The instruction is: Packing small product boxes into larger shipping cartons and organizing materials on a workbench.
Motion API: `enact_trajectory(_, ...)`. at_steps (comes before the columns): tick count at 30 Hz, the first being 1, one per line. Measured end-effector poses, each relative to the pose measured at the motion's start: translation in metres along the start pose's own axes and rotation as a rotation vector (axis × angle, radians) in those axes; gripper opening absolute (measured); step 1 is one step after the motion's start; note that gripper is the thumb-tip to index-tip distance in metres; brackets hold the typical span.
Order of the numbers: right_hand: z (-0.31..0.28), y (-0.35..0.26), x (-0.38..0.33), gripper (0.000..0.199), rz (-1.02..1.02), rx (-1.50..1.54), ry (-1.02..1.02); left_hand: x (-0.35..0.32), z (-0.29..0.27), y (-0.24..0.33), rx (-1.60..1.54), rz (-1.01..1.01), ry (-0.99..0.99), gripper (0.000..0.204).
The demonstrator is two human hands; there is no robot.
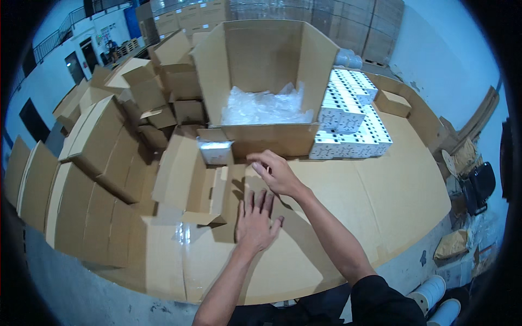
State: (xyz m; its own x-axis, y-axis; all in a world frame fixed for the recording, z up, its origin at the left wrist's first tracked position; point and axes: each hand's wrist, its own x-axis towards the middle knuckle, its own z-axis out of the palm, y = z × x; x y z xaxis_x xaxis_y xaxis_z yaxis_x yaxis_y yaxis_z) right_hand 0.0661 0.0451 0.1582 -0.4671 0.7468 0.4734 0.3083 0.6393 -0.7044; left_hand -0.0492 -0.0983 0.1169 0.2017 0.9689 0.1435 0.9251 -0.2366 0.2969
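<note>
My left hand [256, 224] lies with its fingers spread and pointing away from me, low over the brown cardboard tabletop [326, 233]. Just left of it is a small open carton [204, 195] with its flaps folded out. A white, shiny packet or box [216, 152] sits at that carton's far end. My right hand [276, 173] hovers farther off, in front of a large open carton [266, 140]; its fingers are loosely bent and apart, with nothing visible in them. Clear plastic wrap [266, 106] fills the bottom of the large carton.
Stacks of white boxes with dark marks [350, 122] stand right of the large carton. Several brown cartons [98, 179] crowd the left side, some open. A small closed carton [393, 103] is at the far right. White rolls [429, 293] stand at the lower right, below the table edge.
</note>
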Motion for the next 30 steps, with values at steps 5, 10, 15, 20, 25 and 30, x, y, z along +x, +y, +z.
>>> enact_trajectory(5,-0.093,0.011,-0.047,0.014,0.067,-0.106,0.07,0.041,0.002,-0.007,-0.14,0.051,0.097,0.059)
enact_trajectory(10,-0.185,0.031,-0.066,0.012,0.047,-0.24,0.318,0.068,0.002,-0.007,-0.196,0.128,0.14,0.051)
enact_trajectory(15,-0.25,0.064,-0.063,0.015,0.079,-0.323,0.545,0.077,-0.001,-0.002,-0.263,0.132,0.161,0.044)
enact_trajectory(20,-0.291,0.096,-0.045,0.013,0.085,-0.422,0.717,0.08,0.006,-0.005,-0.267,0.139,0.153,0.043)
enact_trajectory(25,-0.316,0.136,-0.021,0.015,0.119,-0.39,0.751,0.092,0.002,-0.008,-0.321,0.124,0.209,0.034)
enact_trajectory(30,-0.345,0.186,0.0,0.027,0.225,-0.525,0.687,0.097,0.005,-0.008,-0.287,0.149,0.244,0.03)
